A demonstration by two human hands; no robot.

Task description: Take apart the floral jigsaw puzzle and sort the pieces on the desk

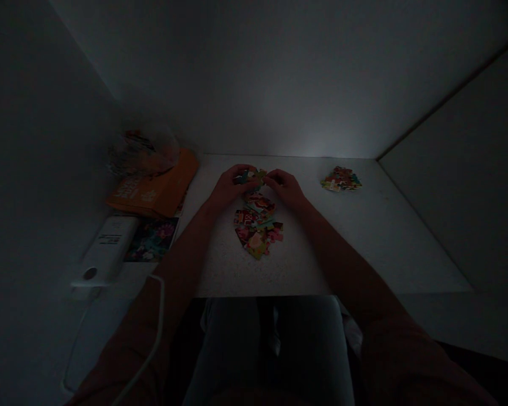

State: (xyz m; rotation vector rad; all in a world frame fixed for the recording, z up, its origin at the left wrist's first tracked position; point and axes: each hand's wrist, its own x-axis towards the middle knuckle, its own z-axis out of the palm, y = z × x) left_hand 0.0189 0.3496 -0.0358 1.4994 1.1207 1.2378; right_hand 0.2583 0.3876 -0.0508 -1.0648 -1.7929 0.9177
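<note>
Dim light falls on a pale table where both my hands meet at a small cluster of jigsaw puzzle pieces (256, 177). My left hand (233, 182) has its fingers and thumb closed around the cluster's left side. On the right side, my right hand (284, 186) pinches a puzzle piece at the edge of the cluster. Just below lie more colourful puzzle pieces (258, 204), overlapping in a loose column. Nearer to me sits a group with pink and green pieces (256, 241). The fingertips partly hide the held pieces, and their pictures are too dark to make out.
A separate pile of puzzle pieces (342, 179) lies at the back right. To the left are an orange packet (154, 189), a clear plastic bag (146, 152), a dark floral picture (153, 239) and a white device (110, 245) with a cable. A wall stands behind the table.
</note>
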